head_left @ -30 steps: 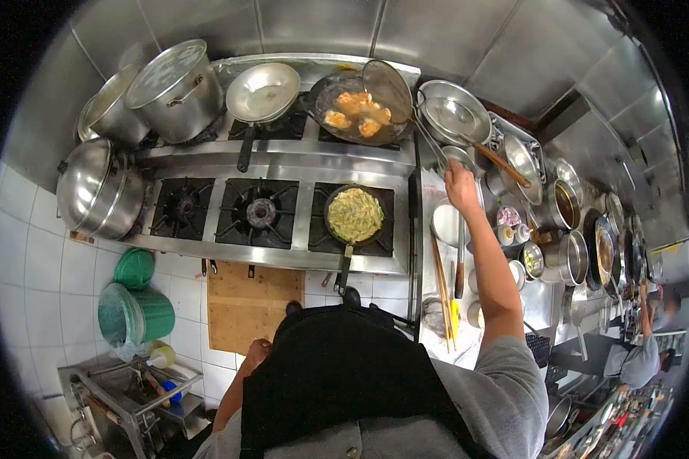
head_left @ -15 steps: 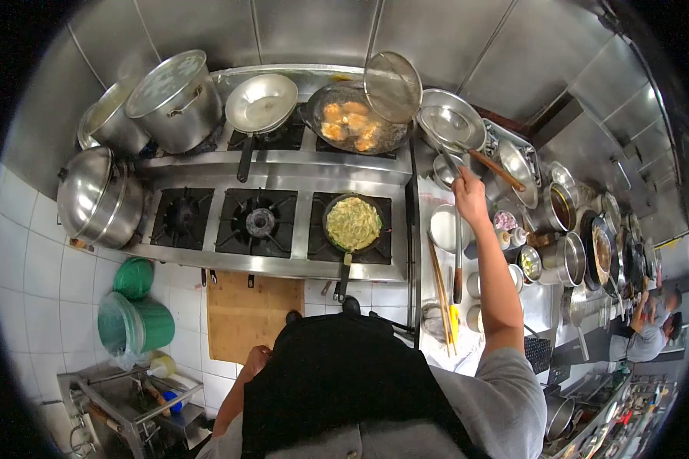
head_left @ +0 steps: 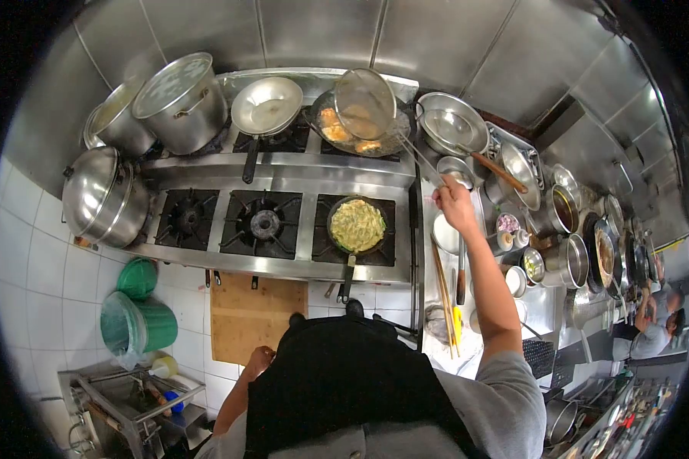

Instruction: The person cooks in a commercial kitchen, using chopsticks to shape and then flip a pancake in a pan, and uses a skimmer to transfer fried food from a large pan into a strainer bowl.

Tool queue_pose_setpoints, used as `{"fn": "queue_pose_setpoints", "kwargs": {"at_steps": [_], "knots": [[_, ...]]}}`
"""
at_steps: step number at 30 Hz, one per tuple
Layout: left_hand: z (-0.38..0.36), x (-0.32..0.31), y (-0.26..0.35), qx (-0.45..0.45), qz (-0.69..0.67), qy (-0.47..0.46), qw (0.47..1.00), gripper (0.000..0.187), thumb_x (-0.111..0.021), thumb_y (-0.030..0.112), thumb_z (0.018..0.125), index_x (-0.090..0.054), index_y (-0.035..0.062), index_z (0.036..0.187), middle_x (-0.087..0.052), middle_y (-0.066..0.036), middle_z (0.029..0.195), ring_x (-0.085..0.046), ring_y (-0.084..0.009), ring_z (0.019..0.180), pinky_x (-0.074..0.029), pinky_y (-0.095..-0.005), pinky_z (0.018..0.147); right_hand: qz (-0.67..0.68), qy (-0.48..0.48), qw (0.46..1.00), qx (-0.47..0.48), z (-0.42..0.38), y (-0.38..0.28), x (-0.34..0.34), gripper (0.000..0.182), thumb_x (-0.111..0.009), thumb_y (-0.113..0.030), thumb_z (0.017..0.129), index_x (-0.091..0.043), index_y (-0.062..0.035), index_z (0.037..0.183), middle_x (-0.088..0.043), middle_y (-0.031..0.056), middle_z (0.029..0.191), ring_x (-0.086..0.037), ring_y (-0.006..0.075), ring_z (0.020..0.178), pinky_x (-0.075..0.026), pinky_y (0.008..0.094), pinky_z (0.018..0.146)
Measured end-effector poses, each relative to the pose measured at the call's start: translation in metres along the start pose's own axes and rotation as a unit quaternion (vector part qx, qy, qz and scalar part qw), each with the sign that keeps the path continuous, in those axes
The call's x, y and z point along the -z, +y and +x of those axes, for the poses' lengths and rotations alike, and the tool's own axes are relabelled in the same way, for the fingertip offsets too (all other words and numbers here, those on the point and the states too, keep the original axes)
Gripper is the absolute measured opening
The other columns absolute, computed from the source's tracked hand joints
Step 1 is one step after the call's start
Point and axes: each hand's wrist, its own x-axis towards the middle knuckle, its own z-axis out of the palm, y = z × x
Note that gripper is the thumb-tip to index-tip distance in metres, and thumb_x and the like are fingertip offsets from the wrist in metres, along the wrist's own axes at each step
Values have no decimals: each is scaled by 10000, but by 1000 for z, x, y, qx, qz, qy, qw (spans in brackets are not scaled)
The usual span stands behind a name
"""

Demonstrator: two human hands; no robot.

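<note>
My right hand (head_left: 453, 205) is wrapped around the long handle of a round wire-mesh strainer (head_left: 366, 103). The strainer's mesh hangs over a dark wok (head_left: 331, 141) on the back right burner and hides part of it. Orange-brown fried pieces (head_left: 335, 131) lie in the wok in bubbling oil. In front of it, a frying pan (head_left: 350, 262) on the front right burner holds a yellow-green omelette-like round (head_left: 357, 226). Down beside the black apron is my left hand (head_left: 262, 359), its fingers mostly hidden.
Large pots (head_left: 177, 103) and a steamer (head_left: 103, 195) stand at the left of the stove. A pale pan (head_left: 266, 105) sits behind the front burners. The right counter carries bowls, chopsticks (head_left: 444, 298) and a brown-handled spatula (head_left: 461, 279). A green bucket (head_left: 157, 325) is at lower left.
My right hand has swung the strainer left and down, from the wok's right rim to above its middle. The strainer now covers some fried pieces. My left hand has barely moved.
</note>
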Motion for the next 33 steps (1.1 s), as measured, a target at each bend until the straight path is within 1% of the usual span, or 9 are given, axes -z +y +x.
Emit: {"fn": "queue_pose_setpoints", "kwargs": {"at_steps": [6, 10, 13, 15, 16, 22, 25, 31, 33], "knots": [[-7, 10, 29, 18, 22, -10, 1000, 247, -622, 218, 822, -661, -15, 894, -678, -179, 819, -659, -292, 780, -505, -368, 688, 31, -27, 999, -19, 13, 9, -31, 281, -412, -64, 876, -572, 15, 1094, -621, 89, 681, -571, 164, 551, -470, 310, 541], [10, -20, -11, 73, -73, 10, 995, 255, -628, 216, 814, -657, -17, 915, -683, -181, 840, -660, -300, 805, -502, -372, 705, -44, -7, 999, 19, 23, 24, -35, 306, -415, -79, 884, -557, 31, 1133, -629, 109, 699, -579, 174, 562, -470, 316, 547], [8, -19, -21, -3, -32, -3, 999, 247, -626, 201, 814, -660, -12, 933, -686, -189, 880, -659, -316, 857, -500, -371, 745, -72, 24, 997, 34, 27, 29, -22, 331, -421, -92, 891, -538, 45, 1170, -630, 102, 703, -572, 156, 557, -465, 305, 540], [-22, 2, 30, 102, -32, -6, 994, 258, -643, 198, 802, -661, -11, 952, -682, -206, 901, -653, -331, 898, -495, -376, 770, -63, 56, 996, 39, 30, 35, -8, 331, -439, -107, 893, -545, 23, 1178, -628, 93, 694, -572, 156, 564, -467, 312, 548], [-29, 5, 39, 103, -32, -8, 994, 258, -643, 198, 802, -661, -11, 952, -682, -206, 901, -653, -331, 898, -495, -376, 770, -64, 55, 996, 38, 33, 37, 1, 331, -439, -107, 893, -545, 23, 1178, -628, 93, 694, -572, 156, 564, -467, 312, 548], [-21, -7, 11, 62, -53, 19, 997, 301, -651, 249, 811, -670, -33, 914, -669, -241, 895, -651, -340, 902, -501, -378, 776, -111, 89, 990, 19, 35, 40, 57, 256, -447, -102, 901, -580, -9, 1100, -606, 67, 688, -545, 127, 556, -446, 276, 533], [-23, -1, 16, 25, -15, -34, 999, 317, -627, 264, 835, -673, -42, 902, -664, -241, 928, -648, -344, 899, -504, -360, 779, -28, 34, 999, -1, 23, 31, 83, 281, -418, -53, 910, -587, -21, 1132, -549, -3, 694, -482, 76, 550, -407, 228, 514], [-9, 5, 14, -34, 7, -12, 999, 329, -633, 275, 819, -669, -42, 901, -656, -237, 967, -649, -333, 900, -507, -363, 768, -13, -50, 999, 1, 16, 34, 96, 299, -420, -49, 902, -567, 31, 1150, -576, 40, 701, -515, 98, 556, -425, 247, 518], [-3, 8, 13, -212, 109, -19, 971, 323, -623, 269, 818, -667, -40, 902, -662, -233, 903, -657, -330, 862, -512, -376, 744, -24, -68, 997, 20, 13, 27, 88, 271, -432, -53, 896, -568, 52, 1106, -586, 68, 687, -539, 123, 540, -440, 272, 502]]}}
